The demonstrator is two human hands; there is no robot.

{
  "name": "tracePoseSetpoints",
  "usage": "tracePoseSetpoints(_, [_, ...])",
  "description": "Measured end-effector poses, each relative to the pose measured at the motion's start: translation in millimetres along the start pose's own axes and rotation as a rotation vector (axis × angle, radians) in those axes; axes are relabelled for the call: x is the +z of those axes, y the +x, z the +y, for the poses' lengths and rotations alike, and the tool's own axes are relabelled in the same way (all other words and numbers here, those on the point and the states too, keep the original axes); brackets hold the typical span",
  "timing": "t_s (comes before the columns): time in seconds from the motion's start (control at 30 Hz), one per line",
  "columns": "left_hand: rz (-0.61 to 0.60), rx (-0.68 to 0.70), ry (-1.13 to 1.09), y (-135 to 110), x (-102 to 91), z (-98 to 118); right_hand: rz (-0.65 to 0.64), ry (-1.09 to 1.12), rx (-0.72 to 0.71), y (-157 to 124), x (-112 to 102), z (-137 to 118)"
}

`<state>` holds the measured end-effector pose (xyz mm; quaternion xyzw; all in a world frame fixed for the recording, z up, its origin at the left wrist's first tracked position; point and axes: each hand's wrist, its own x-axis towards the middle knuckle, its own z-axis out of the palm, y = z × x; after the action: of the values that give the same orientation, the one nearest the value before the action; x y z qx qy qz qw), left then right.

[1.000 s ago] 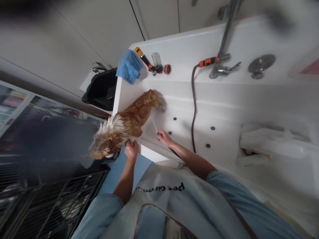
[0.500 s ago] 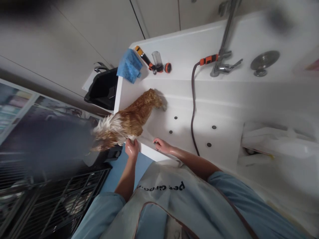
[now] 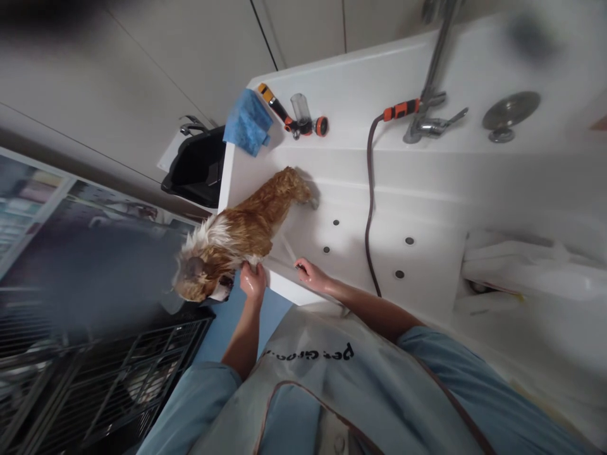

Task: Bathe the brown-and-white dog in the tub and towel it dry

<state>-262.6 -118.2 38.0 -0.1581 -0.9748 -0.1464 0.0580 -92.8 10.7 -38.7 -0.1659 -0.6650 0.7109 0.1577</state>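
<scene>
A wet ginger and white dog (image 3: 239, 235) stands in the left end of a white bathtub (image 3: 427, 189), its head hanging over the tub's rim. My left hand (image 3: 253, 280) is closed under the dog's chest at the rim. My right hand (image 3: 308, 273) is wrapped round a small spray nozzle inside the tub, and a thin stream of water runs from it toward the dog's belly. A dark hose (image 3: 368, 208) runs from the wall tap down the tub's inner wall toward that hand.
On the tub's ledge lie a blue cloth (image 3: 247, 121), an orange and black spray gun (image 3: 296, 120), a chrome tap (image 3: 431, 125) and a round metal cap (image 3: 509, 114). A black basin (image 3: 196, 167) sits left of the tub. Wire cages (image 3: 95, 379) stand at lower left.
The dog's head swung about over the rim and now hangs lower. My right hand drew back a little toward the rim, and the water stream shows again.
</scene>
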Motion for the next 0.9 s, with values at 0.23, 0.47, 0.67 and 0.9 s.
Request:
tracePoseSetpoints(0.23, [-0.009, -0.013, 0.020, -1, -0.5, 1, 0.057, 0.032, 0.032, 11, -3, 4])
tracePoseSetpoints(0.47, [0.015, -0.013, 0.026, -1, 1.9, -1, 0.087, 0.057, 0.055, 19, -6, 7])
tracePoseSetpoints(0.67, [-0.006, -0.036, -0.005, 0, 3.7, -3, 0.188, 0.047, 0.063, 34, -14, 9])
tracePoseSetpoints(0.9, [0.002, 0.000, -0.043, -3, -2.1, 1, 0.196, 0.094, 0.171, 48, -27, -2])
